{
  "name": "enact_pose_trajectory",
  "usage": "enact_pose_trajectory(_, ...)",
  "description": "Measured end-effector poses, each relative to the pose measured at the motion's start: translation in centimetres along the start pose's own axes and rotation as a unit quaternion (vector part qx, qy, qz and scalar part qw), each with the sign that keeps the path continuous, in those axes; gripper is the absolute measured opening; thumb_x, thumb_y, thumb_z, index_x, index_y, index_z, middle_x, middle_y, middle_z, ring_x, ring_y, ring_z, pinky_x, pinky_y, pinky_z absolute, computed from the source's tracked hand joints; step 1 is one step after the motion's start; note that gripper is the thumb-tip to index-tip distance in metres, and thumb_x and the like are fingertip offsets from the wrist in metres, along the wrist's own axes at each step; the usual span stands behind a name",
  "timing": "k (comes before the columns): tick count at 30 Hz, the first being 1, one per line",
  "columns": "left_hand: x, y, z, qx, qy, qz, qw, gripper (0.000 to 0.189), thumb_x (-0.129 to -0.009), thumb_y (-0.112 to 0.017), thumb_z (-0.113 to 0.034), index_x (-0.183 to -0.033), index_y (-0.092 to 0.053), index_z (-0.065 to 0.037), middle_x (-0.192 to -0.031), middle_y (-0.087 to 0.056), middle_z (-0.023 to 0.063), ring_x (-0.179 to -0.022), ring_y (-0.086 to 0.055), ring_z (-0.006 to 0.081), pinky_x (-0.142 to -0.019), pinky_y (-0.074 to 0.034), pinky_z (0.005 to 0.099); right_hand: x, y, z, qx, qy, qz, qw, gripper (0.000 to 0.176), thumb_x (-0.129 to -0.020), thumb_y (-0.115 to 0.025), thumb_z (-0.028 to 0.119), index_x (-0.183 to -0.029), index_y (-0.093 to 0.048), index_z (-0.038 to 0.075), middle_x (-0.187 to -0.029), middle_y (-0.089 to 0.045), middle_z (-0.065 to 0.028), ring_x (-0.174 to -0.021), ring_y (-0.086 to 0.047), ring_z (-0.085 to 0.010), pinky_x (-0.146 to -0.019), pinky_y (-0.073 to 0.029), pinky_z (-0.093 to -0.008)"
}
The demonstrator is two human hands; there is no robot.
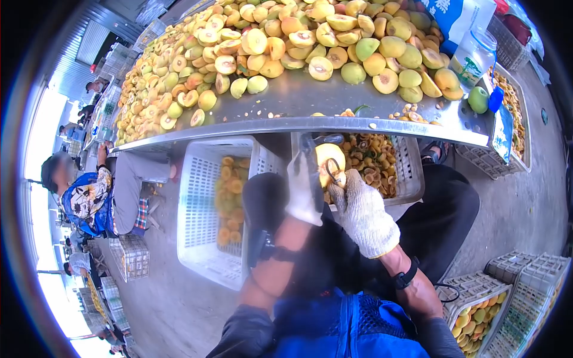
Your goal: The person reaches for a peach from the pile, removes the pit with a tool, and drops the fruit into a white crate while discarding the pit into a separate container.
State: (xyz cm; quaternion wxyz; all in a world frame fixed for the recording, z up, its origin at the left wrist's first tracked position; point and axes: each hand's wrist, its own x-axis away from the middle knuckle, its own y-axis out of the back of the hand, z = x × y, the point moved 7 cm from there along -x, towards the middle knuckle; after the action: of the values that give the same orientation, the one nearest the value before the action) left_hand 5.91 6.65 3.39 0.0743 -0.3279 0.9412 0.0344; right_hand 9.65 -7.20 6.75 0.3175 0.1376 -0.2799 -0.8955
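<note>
My left hand (304, 188), in a white glove and smeared by motion, is at the left side of a yellow peach half (327, 155) and appears to hold it; its fingers are partly hidden. My right hand (365, 212), in a white knitted glove, is closed on a thin dark wire-loop tool (329, 169). The loop lies against the cut face of the peach half, near its centre. Both hands are above my lap, just below the edge of the metal table (286, 124). Beneath them stands a crate (410, 170) full of small brownish fruit pieces.
Halved peaches (253, 42) are heaped on the table. A clear plastic jar (474, 56) and a green fruit (478, 99) stand at its right. A white crate (197, 197) with peach halves is at my left, fruit crates (471, 292) at lower right. A person (89, 197) sits at far left.
</note>
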Motion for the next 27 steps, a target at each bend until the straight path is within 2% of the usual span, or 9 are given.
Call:
enact_pose_trajectory(3,0.1,-0.9,0.7,-0.007,-0.08,-0.056,0.995,0.039,-0.102,-0.052,-0.032,-0.117,-0.06,0.002,-0.101,-0.065,0.0074,-0.087,-0.064,0.0155,-0.076,-0.053,0.0295,-0.3,-0.5,-1.1,-0.012,-0.033,0.01,0.999,0.019,-0.093,-0.062,0.016,-0.092,-0.05,0.002,-0.067,-0.058,-0.0252,-0.067,-0.06,-0.0471,-0.053,-0.046,-0.0494)
enact_pose_trajectory(6,0.1,-2.0,0.0,0.148,0.129,-0.082,0.977,0.034,-0.101,-0.052,-0.032,-0.106,-0.06,0.0,-0.087,-0.063,0.0031,-0.075,-0.06,0.0139,-0.067,-0.051,0.0302,-0.4,-1.2,-2.0,-0.038,-0.051,0.025,0.998,0.016,-0.093,-0.061,0.015,-0.092,-0.052,0.001,-0.068,-0.058,-0.0254,-0.068,-0.06,-0.0473,-0.055,-0.046,-0.0499)
enact_pose_trajectory(8,-0.2,-1.3,1.6,0.085,0.085,-0.052,0.991,0.033,-0.101,-0.052,-0.032,-0.107,-0.061,0.0,-0.087,-0.063,0.0022,-0.073,-0.06,0.0111,-0.065,-0.05,0.0263,-0.4,-1.7,-2.4,-0.055,-0.046,0.027,0.997,0.015,-0.094,-0.06,0.015,-0.093,-0.054,0.001,-0.069,-0.059,-0.0258,-0.069,-0.06,-0.0474,-0.056,-0.046,-0.05)
enact_pose_trajectory(16,-0.6,-1.2,1.1,0.042,0.049,0.047,0.997,0.042,-0.105,-0.044,-0.035,-0.114,-0.063,0.001,-0.099,-0.065,0.0056,-0.088,-0.061,0.0117,-0.079,-0.051,0.0283,0.2,-2.8,-4.0,-0.189,-0.131,0.098,0.968,0.02,-0.097,-0.058,0.022,-0.096,-0.06,0.002,-0.074,-0.062,-0.0242,-0.071,-0.061,-0.0469,-0.058,-0.046,-0.048)
enact_pose_trajectory(18,-0.4,-1.0,1.8,0.121,0.147,0.084,0.978,0.045,-0.105,-0.042,-0.038,-0.115,-0.062,0.001,-0.103,-0.065,0.0065,-0.091,-0.062,0.0139,-0.084,-0.051,0.0296,0.3,-2.5,-3.8,-0.135,-0.081,0.075,0.985,0.021,-0.098,-0.057,0.023,-0.096,-0.06,0.002,-0.073,-0.063,-0.0224,-0.069,-0.062,-0.0445,-0.057,-0.047,-0.0467)
enact_pose_trajectory(19,-0.7,-0.7,2.4,0.061,0.099,0.118,0.986,0.043,-0.105,-0.044,-0.038,-0.117,-0.061,0.0,-0.104,-0.065,0.0068,-0.09,-0.063,0.0143,-0.082,-0.053,0.03,0.3,-2.3,-3.6,-0.108,-0.056,0.062,0.991,0.021,-0.098,-0.056,0.023,-0.096,-0.06,0.003,-0.073,-0.063,-0.0214,-0.068,-0.062,-0.0434,-0.057,-0.047,-0.046)
enact_pose_trajectory(22,0.1,-1.0,3.6,0.227,0.215,0.003,0.95,0.04,-0.103,-0.05,-0.036,-0.118,-0.061,0.0,-0.103,-0.065,0.0059,-0.089,-0.063,0.0132,-0.078,-0.053,0.0282,0.2,-2.5,-3.1,-0.122,-0.05,0.074,0.989,0.023,-0.099,-0.055,0.025,-0.096,-0.059,0.002,-0.071,-0.062,-0.021,-0.067,-0.063,-0.0415,-0.057,-0.048,-0.0458)
enact_pose_trajectory(25,0.2,-1.7,0.8,0.139,0.145,0.017,0.98,0.026,-0.094,-0.061,-0.016,-0.109,-0.064,0.005,-0.099,-0.069,0.0109,-0.087,-0.067,0.0166,-0.078,-0.056,0.0296,0.7,-1.5,-1.2,-0.1,0.1,0.003,0.99,0.027,-0.1,-0.054,0.029,-0.094,-0.058,0.003,-0.063,-0.058,-0.0132,-0.053,-0.058,-0.0307,-0.05,-0.045,-0.0385)
enact_pose_trajectory(27,0.1,-2.2,-0.1,0.141,0.109,0.055,0.982,0.022,-0.09,-0.063,-0.009,-0.106,-0.065,0.007,-0.101,-0.071,0.0146,-0.089,-0.069,0.0195,-0.081,-0.057,0.0316,1.1,-3.9,-3.5,-0.284,-0.042,0.155,0.945,0.029,-0.101,-0.053,0.032,-0.093,-0.057,0.005,-0.061,-0.054,-0.0072,-0.047,-0.051,-0.0218,-0.045,-0.04,-0.033)
